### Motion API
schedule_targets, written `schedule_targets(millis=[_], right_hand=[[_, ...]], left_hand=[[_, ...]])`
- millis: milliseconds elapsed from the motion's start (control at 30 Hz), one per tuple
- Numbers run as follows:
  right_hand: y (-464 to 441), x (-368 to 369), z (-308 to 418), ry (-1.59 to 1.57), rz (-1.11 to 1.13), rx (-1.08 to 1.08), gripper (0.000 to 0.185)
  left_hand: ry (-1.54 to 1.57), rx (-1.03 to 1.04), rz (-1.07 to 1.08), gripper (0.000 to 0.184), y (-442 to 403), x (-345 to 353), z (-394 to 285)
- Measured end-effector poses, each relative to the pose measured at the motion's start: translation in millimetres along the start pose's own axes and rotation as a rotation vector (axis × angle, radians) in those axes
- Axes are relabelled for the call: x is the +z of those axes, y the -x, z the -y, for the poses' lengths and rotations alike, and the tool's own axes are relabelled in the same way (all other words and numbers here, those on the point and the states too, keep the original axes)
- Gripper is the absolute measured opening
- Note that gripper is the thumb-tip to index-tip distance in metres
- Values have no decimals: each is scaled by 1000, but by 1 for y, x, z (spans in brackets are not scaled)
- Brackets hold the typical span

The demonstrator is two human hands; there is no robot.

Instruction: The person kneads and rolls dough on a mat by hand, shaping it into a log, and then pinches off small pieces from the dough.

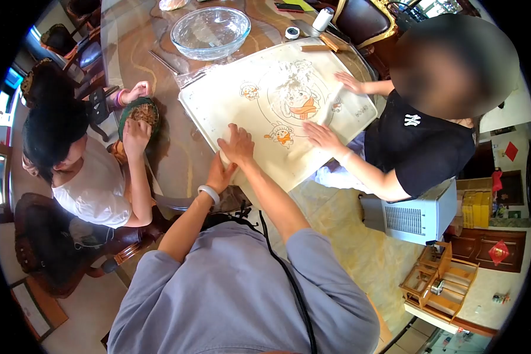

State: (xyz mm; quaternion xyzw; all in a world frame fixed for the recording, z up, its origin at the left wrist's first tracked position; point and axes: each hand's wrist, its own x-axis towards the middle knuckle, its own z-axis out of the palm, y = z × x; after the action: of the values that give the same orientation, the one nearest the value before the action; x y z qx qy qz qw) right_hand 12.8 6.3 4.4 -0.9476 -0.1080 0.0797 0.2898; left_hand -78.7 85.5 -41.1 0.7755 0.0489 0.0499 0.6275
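A pale baking mat (218, 100) printed with orange cartoon figures lies on the table, with white powder scattered across it. My right hand (238, 145) rests palm down near the mat's front left corner, fingers stretched out on its surface. Just beside and below it, my left hand (219, 177), with a white band at the wrist, touches the mat's edge. The two hands meet there. My left fingers are partly hidden, and whether anything small lies under the hands cannot be made out.
A person in black at the right has both hands (324, 137) on the mat. At the left, another person reaches into a green bowl (141, 115) of brown food. A glass bowl (210, 33), a knife (308, 28) and a white bottle (323, 19) stand behind the mat.
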Motion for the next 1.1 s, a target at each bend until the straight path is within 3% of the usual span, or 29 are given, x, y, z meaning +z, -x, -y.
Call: schedule_targets(millis=[200, 300, 400, 533, 567, 633, 733, 833, 867, 933, 1000, 1067, 1100], right_hand=[[4, -17, -1, -27, 36, -24, 74], [11, -28, 5, -80, -31, -77, 78], [14, -42, 12, -99, -91, -108, 82], [18, -62, 29, -137, -209, -138, 68], [15, -65, 29, -205, -173, -145, 66], [11, -75, 27, -343, -95, -160, 61], [24, -105, 30, -972, 192, -32, 55], [47, -80, 15, -1051, 71, 87, 74], [56, -69, 14, -1074, 41, 141, 78], [76, -63, 17, -1419, 335, 211, 92], [86, -55, 20, -1440, 279, 336, 85], [79, -39, 2, -1474, 254, 380, 76], [77, -47, 8, -1541, 233, 376, 68]], left_hand=[[167, -180, -11, 57, 0, -1, 12], [325, -304, -27, 61, 3, -5, -20], [287, -274, -41, 63, 3, -6, -26], [571, -435, 11, 62, 0, -21, -79], [564, -426, 42, 58, -1, -24, -71], [863, -464, 119, 55, 4, -37, -74], [1238, -504, 232, 52, 22, -48, -83], [1489, -525, 309, 51, 42, -57, -72], [1378, -537, 260, 51, 42, -57, -76], [1160, -572, 147, 50, 46, -56, -84], [557, -482, 203, 57, 41, -57, -90], [466, -286, 153, 58, 39, -44, -89], [595, -322, 175, 58, 32, -43, -81]])
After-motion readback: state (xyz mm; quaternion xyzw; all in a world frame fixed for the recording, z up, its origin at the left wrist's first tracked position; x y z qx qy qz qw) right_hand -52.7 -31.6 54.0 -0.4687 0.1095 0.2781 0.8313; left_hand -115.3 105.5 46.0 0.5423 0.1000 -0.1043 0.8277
